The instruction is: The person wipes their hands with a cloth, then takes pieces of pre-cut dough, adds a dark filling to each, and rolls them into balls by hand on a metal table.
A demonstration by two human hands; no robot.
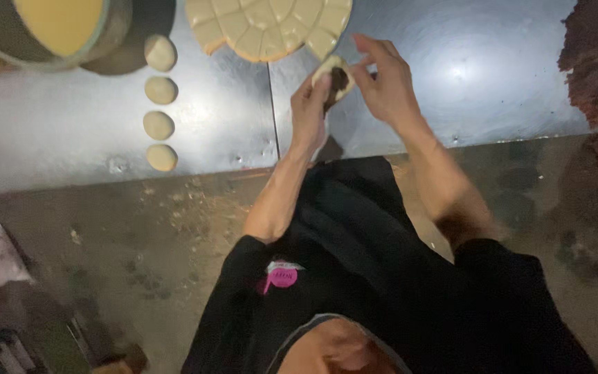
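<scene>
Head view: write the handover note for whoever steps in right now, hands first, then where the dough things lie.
Left hand: cups a small dough piece with dark filling showing in its middle.
Right hand: fingertips pinch the same piece's edge from the other side; it is held above the metal table.
Done: four dough balls lie in a column on the table's left part.
Supply: a scored dough disc, cut into segments, lies at the far edge, just beyond the hands; a dark brown mass lies at far right; a round pan stands top left.
Left: the held piece is not closed; most disc segments are unused.
</scene>
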